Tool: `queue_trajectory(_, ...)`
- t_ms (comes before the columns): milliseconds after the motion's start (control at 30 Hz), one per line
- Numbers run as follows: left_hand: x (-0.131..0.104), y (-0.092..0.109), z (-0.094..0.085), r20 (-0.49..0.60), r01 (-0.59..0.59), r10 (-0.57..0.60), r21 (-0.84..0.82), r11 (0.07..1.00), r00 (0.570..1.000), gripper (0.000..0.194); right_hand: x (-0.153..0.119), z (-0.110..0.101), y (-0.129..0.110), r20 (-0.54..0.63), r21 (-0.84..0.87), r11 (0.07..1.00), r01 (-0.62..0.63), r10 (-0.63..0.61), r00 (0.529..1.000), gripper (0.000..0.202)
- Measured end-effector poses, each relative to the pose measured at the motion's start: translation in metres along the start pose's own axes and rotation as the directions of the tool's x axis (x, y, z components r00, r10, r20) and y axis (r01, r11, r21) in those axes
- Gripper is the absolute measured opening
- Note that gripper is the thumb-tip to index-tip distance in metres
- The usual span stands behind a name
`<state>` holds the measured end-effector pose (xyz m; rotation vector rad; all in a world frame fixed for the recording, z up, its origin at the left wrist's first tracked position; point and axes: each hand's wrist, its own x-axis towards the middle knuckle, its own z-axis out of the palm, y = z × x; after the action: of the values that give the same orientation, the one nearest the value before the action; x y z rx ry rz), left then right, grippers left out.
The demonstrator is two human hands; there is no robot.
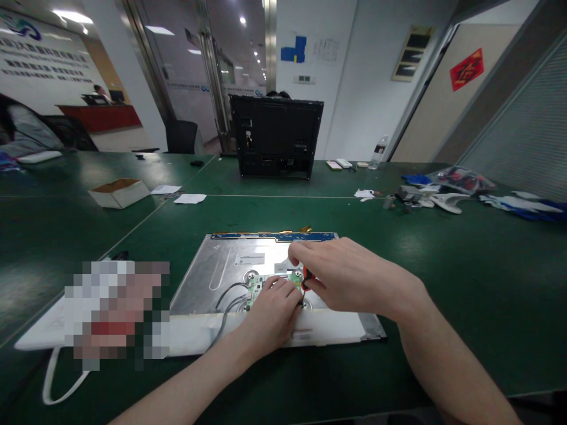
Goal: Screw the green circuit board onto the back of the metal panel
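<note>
A flat display panel [201, 280] lies back side up on the table, with a metal back and a white strip along its near edge. On its middle sits a green circuit board [254, 284], partly covered by my hands. My right hand [343, 274] grips a red and black screwdriver [306, 278], whose shaft points down at the board's right end. Close to its tip, my left hand [274, 304] rests over the board with fingers curled together; what they pinch, if anything, is hidden. Grey cables [225, 316] run from the board's left side.
A blurred-out patch [117, 310] covers something on a white object at left. Further back are a white box [119, 193], papers [190, 199] and a black monitor housing [277, 136]. Loose parts [425, 196], gloves [525, 205] and a bottle [378, 152] lie or stand at right.
</note>
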<state>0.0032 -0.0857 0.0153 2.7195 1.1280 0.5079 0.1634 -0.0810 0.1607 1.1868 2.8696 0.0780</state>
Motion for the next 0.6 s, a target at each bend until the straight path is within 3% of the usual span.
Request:
queue_trajectory(200, -0.001, -0.0023, 0.003, -0.007, -0.004, 0.004, -0.007, 1.0, 1.0, 0.013, 0.0041, 0.0019, 0.0006, 0.002, -0.061, 0.991, -0.116, 0.117, 0.993, 0.014)
queue_trajectory(433, -0.0006, -0.0016, 0.0034, -0.012, -0.002, 0.003, 0.006, 1.0, 1.0, 0.014, -0.0008, 0.0014, 0.0028, 0.009, 0.052, 0.998, 0.028, -0.028, 1.0, 0.015)
queue_trajectory(600, -0.0007, -0.0008, 0.0014, -0.014, -0.003, 0.003, 0.005, 1.0, 1.0, 0.012, 0.0017, 0.0011, 0.0019, -0.014, 0.005, 0.999, -0.037, 0.037, 0.999, 0.016)
